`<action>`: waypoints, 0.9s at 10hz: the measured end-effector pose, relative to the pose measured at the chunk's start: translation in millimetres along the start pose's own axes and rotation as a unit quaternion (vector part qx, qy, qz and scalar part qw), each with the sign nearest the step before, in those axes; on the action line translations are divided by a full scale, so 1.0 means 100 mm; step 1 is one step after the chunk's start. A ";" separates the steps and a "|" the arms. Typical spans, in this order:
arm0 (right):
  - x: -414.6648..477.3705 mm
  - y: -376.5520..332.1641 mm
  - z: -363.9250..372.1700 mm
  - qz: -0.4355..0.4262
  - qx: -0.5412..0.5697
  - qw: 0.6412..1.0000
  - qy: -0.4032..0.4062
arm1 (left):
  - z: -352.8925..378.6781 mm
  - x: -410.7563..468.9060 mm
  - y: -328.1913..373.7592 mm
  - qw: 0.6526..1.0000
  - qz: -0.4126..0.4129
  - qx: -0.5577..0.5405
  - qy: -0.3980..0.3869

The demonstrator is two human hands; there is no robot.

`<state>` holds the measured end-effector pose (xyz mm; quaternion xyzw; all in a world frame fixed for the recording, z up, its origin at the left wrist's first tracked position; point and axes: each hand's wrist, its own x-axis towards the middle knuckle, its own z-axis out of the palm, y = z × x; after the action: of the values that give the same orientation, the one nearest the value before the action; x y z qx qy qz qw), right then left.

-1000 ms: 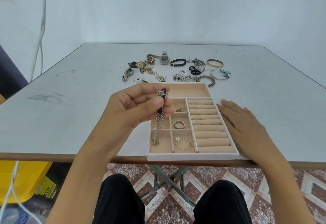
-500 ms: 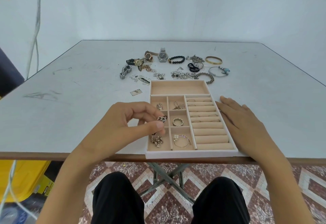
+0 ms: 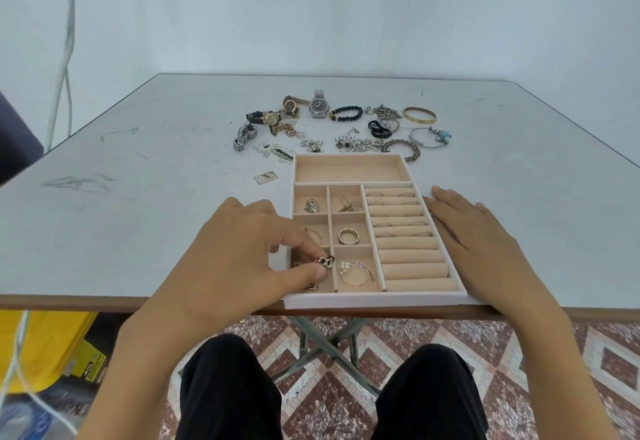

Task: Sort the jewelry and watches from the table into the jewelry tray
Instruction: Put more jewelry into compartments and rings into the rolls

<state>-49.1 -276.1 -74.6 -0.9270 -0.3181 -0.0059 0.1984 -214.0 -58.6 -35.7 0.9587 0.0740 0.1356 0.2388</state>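
Observation:
A beige jewelry tray (image 3: 374,301) sits at the table's near edge. My left hand (image 3: 242,259) pinches a chunky chain bracelet (image 3: 325,261) between thumb and forefinger, low in the tray's near-left compartment; part of the chain is hidden under my fingers. My right hand (image 3: 485,249) lies flat and open against the tray's right rim. Other compartments hold a ring (image 3: 349,235), a pearl bracelet (image 3: 355,273) and small chains. Beyond the tray lie watches (image 3: 319,105), a black bead bracelet (image 3: 346,113), a gold bangle (image 3: 419,115) and several more pieces.
The grey table (image 3: 138,197) ends just in front of my knees. A small metal tag (image 3: 265,177) lies left of the tray. A yellow bin (image 3: 41,346) and cables sit on the floor at left. A white cable (image 3: 64,58) hangs along the wall.
My left hand has come down from above the tray, lowering the dangling chain bracelet into the near-left compartment, where it now piles up. My right hand has stayed beside the tray.

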 end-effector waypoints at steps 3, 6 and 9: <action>0.00 0.00 0.00 0.002 0.002 1.000 0.002 | -0.10 -0.05 0.07 0.995 0.041 0.090 0.011; 0.00 -0.01 0.01 0.002 0.003 1.000 0.006 | -0.12 -0.02 0.07 0.991 0.055 0.120 -0.010; 0.00 0.00 0.01 0.000 -0.002 1.000 0.006 | -0.08 0.03 0.08 0.991 0.081 0.109 -0.018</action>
<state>-48.9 -275.4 -75.9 -0.9274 -0.3167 -0.0118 0.1987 -213.2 -62.0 -24.8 0.9841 0.0066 0.1284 0.1224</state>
